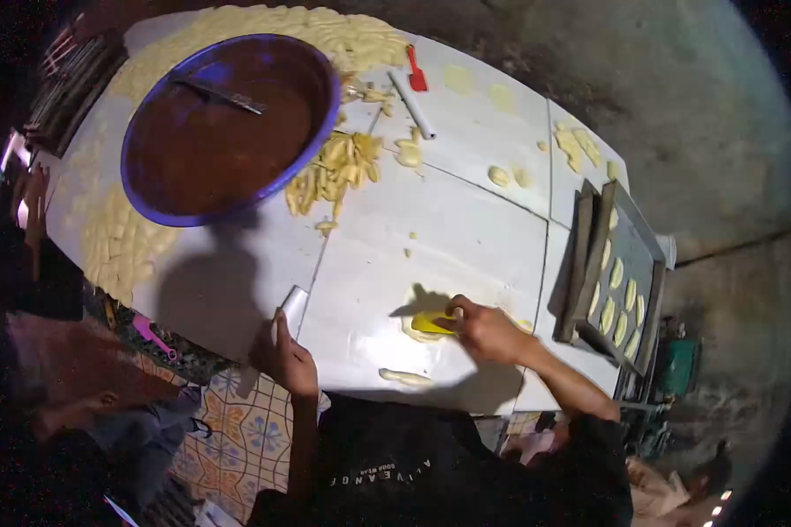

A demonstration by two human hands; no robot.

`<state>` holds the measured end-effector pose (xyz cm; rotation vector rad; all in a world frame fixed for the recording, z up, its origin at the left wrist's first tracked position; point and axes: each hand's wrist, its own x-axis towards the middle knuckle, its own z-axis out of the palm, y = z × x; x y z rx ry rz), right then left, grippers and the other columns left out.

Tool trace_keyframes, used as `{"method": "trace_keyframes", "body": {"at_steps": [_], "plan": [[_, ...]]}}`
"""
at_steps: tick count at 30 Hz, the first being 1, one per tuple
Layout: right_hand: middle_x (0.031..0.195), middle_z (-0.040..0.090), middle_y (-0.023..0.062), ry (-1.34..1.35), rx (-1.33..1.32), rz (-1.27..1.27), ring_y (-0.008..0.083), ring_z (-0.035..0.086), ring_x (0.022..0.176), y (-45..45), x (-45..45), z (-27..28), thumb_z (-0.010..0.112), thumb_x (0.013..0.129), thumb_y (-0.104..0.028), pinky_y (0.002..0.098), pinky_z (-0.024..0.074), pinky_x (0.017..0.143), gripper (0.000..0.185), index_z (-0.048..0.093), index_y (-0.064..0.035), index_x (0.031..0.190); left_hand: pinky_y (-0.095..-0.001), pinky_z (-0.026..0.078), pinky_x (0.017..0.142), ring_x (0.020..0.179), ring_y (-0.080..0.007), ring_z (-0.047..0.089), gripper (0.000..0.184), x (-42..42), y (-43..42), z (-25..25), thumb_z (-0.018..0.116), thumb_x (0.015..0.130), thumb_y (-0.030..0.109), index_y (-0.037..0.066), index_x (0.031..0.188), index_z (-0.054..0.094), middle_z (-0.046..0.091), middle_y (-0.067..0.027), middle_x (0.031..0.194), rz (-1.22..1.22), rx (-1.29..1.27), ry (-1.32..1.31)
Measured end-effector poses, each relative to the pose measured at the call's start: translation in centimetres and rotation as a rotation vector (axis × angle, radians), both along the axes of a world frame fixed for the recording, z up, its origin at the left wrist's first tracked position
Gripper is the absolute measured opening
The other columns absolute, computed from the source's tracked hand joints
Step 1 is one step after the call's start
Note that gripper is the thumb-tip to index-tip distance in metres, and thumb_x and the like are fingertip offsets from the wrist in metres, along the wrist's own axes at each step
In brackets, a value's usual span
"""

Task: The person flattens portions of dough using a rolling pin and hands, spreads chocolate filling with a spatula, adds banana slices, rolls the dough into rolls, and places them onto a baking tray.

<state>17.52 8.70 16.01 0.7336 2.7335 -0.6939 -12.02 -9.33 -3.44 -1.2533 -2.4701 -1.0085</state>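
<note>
My left hand (290, 362) is closed around a short silver-white tube (295, 304), held at the table's near edge. My right hand (492, 332) grips a yellow scraper (431, 322). The scraper's blade is over a flattened piece of dough (413, 333) and hides part of it. Just below, towards my body, lies a narrow rolled strip of dough (405, 378). Both hands are over the white tabletop (466, 255).
A large purple basin (228, 132) holds brown filling and a metal utensil. Around it lie many dough pieces (343, 35) and yellow pieces (334, 171). Farther back are a second tube (411, 104) and a red scraper (416, 70). Trays (646, 263) with shaped dough stand at right.
</note>
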Motion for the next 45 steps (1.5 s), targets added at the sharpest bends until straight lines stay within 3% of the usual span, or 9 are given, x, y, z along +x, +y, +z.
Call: {"method": "trace_keyframes", "body": {"at_steps": [7,14,20,23,25,31,38,41,45], "plan": [[0.133,0.052,0.0228,0.346,0.293,-0.352,0.0407,0.054,0.118,-6.4,2.2,-12.1,0.067,0.087,-0.013,0.0445,0.0604,0.081,0.047,0.059,-0.0078,0.134,-0.0558,0.034,0.108,0.122,-0.0349,0.054,0.054,-0.9,-0.1,-0.1,0.065,0.089,0.008,0.019,0.141,0.059,0.060,-0.0122,0.132,0.061,-0.203,0.195],[0.132,0.054,0.0235,0.249,0.118,-0.529,0.0412,0.059,0.110,-9.5,4.4,-11.0,0.067,0.090,-0.023,0.0471,0.0578,0.086,0.045,0.062,-0.0010,0.128,-0.0528,0.038,0.105,0.121,-0.0363,0.054,0.055,-2.1,-1.2,-3.9,0.068,0.086,0.008,0.018,0.140,0.059,0.059,-0.0160,0.131,0.040,-0.166,0.191],[0.117,0.070,0.0232,0.363,-0.178,-1.059,0.0309,0.070,0.107,-6.0,10.8,-7.7,0.071,0.082,-0.006,0.0402,0.0541,0.095,0.042,0.068,0.0022,0.123,-0.0544,0.036,0.107,0.122,-0.0374,0.055,0.055,-1.1,-0.7,-1.8,0.064,0.086,0.003,0.016,0.139,0.060,0.061,-0.0163,0.129,0.038,-0.176,0.158],[0.121,0.068,0.0246,0.212,0.327,-0.963,0.0418,0.066,0.111,-4.1,10.3,-6.3,0.073,0.082,-0.005,0.0433,0.0527,0.098,0.039,0.069,0.0029,0.120,-0.0557,0.036,0.104,0.116,-0.0397,0.056,0.051,-1.8,-0.9,-5.1,0.062,0.086,0.002,0.013,0.135,0.061,0.061,-0.0189,0.122,0.058,-0.222,0.202],[0.123,0.067,0.0237,0.379,0.328,-0.783,0.0390,0.067,0.110,-1.8,7.8,-7.3,0.073,0.082,-0.004,0.0423,0.0534,0.097,0.038,0.070,0.0012,0.119,-0.0562,0.037,0.102,0.114,-0.0406,0.055,0.049,0.2,0.0,3.2,0.062,0.086,0.002,0.012,0.134,0.061,0.060,-0.0194,0.121,0.041,-0.168,0.085],[0.119,0.068,0.0234,0.549,-0.148,-0.438,0.0396,0.067,0.106,3.2,-12.7,-3.7,0.065,0.091,-0.013,0.0432,0.0530,0.095,0.030,0.069,-0.0020,0.118,-0.0557,0.034,0.103,0.118,-0.0382,0.051,0.052,-0.4,0.3,2.4,0.063,0.081,0.001,0.012,0.131,0.062,0.057,-0.0181,0.125,-0.010,-0.052,-0.020],[0.104,0.071,0.0215,0.609,0.273,-0.118,0.0393,0.067,0.099,8.8,-24.0,-13.5,0.069,0.083,-0.008,0.0446,0.0562,0.084,0.029,0.071,-0.0012,0.111,-0.0565,0.032,0.109,0.121,-0.0362,0.054,0.054,-0.1,0.3,4.0,0.062,0.085,0.000,0.016,0.137,0.061,0.061,-0.0147,0.120,0.040,-0.109,-0.051],[0.099,0.071,0.0207,0.618,0.012,-0.254,0.0411,0.068,0.092,8.7,-23.5,-12.6,0.068,0.082,-0.005,0.0453,0.0561,0.081,0.031,0.072,-0.0013,0.112,-0.0533,0.039,0.100,0.116,-0.0314,0.058,0.053,-0.2,0.4,3.6,0.065,0.077,0.001,0.016,0.127,0.064,0.062,-0.0090,0.120,0.047,-0.019,-0.020],[0.091,0.072,0.0088,0.762,-0.410,-0.602,0.0121,0.062,0.079,7.9,-20.3,-10.0,0.060,0.089,0.005,0.0293,0.0531,0.075,0.033,0.069,0.0062,0.120,-0.0534,0.042,0.096,0.113,-0.0335,0.060,0.052,-0.4,0.4,2.0,0.062,0.079,0.000,0.015,0.129,0.063,0.064,-0.0102,0.116,0.069,-0.056,0.065]]}}
